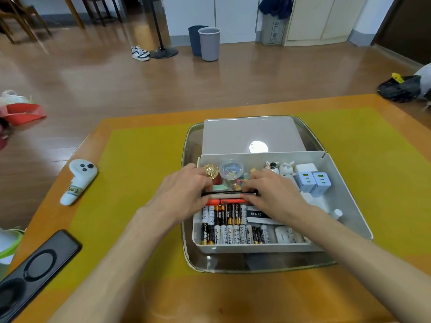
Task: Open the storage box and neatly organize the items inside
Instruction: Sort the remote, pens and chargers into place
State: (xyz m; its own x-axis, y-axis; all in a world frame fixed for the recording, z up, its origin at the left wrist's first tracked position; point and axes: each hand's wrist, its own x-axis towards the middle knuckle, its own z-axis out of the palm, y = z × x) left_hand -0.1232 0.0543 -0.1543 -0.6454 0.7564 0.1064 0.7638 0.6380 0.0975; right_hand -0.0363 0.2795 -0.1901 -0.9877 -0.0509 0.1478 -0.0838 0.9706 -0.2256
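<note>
The white storage box (345, 183) stands open on a metal tray (189, 141), its lid (251, 134) lying behind it. Inside, several batteries (224, 227) lie in neat rows along the front left. Behind them lie pens (229, 198), orange, white and black, side by side. My left hand (182, 194) holds their left ends and my right hand (272, 194) their right ends. Further back stand a gold-capped stamp (211, 171), a clear jar of pins (231, 172), small rabbit figurines (283, 167) and blue-white chargers (313, 181).
The tray rests on a yellow mat (140, 183) over an orange table. A white controller (78, 180) lies on the mat to the left and a black phone case (35, 269) at the front left. Two bins (206, 43) stand on the floor beyond.
</note>
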